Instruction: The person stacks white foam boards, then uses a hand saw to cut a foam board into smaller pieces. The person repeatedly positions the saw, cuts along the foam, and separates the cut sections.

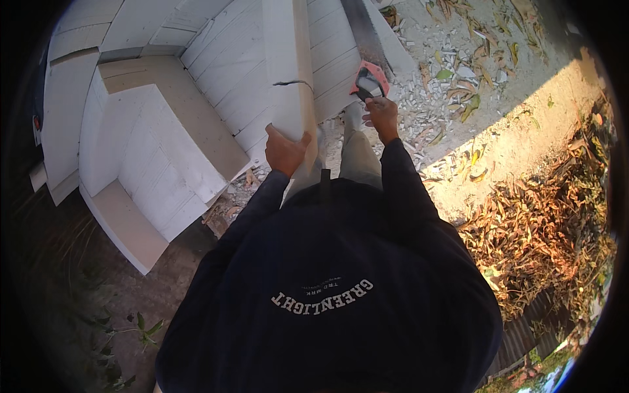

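Note:
My left hand (286,150) grips the near end of a long pale block (285,44), its thumb and fingers spread across the end. A thin dark strip or cord (293,83) lies across this block farther up. To the right, my right hand (382,115) is at the dark lower part of the red and black handle of a handsaw (370,81), with its fingers curled there. The saw's toothed metal blade (364,32) points away from me, over a pale slab. What the far ends of the block and blade reach is out of the frame.
White blocks and panels (142,118) are stacked at the left. Under the long block lies a white slab surface (236,73) with seams. White chips (417,108) and leaves litter the ground at the right. A heap of dry leaves (530,226) lies beyond the sunlit strip.

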A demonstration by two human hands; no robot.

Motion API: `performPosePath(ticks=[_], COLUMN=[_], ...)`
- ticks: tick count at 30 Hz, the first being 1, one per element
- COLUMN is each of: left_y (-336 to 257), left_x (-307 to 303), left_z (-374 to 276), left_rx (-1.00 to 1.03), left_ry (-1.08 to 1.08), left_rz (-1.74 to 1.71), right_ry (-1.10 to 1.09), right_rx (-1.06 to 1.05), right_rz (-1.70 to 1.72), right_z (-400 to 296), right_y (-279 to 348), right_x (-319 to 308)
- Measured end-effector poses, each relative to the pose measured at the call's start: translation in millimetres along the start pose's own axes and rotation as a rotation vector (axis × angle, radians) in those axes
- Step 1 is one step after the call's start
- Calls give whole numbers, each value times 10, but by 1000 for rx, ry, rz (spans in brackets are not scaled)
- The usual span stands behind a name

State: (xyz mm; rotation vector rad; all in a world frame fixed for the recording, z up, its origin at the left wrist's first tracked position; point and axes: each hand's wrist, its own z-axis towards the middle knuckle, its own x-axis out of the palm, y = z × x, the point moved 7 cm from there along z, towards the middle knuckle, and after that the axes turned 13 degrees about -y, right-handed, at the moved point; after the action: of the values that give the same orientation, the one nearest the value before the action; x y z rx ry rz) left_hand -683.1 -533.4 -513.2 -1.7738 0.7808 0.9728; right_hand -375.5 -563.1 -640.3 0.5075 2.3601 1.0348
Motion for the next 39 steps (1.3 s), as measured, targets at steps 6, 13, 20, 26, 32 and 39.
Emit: performPosePath(ticks=[6, 13, 20, 26, 32, 39], left_y=[-119, -63, -195, -166, -41, 288], left_x=[2, 35, -22, -40, -110, -398], left_z=[65, 50, -8, 2, -34, -84], left_rx=[31, 105, 71, -7, 18, -41], left_ry=[-19, -135, -167, -134, -161, -230], left_rz=[130, 81, 87, 102, -9, -141], right_ry=[-60, -109, -182, -229, -245, -394], right_rx=[-132, 51, 70, -49, -188, -450], right_rz=[-51, 30, 74, 82, 4, -329], right_z=[267, 88, 61, 82, 37, -320], right_y=[-411, -459, -415, -263, -57, 634], right_x=[-122, -468, -602, -445, -303, -182])
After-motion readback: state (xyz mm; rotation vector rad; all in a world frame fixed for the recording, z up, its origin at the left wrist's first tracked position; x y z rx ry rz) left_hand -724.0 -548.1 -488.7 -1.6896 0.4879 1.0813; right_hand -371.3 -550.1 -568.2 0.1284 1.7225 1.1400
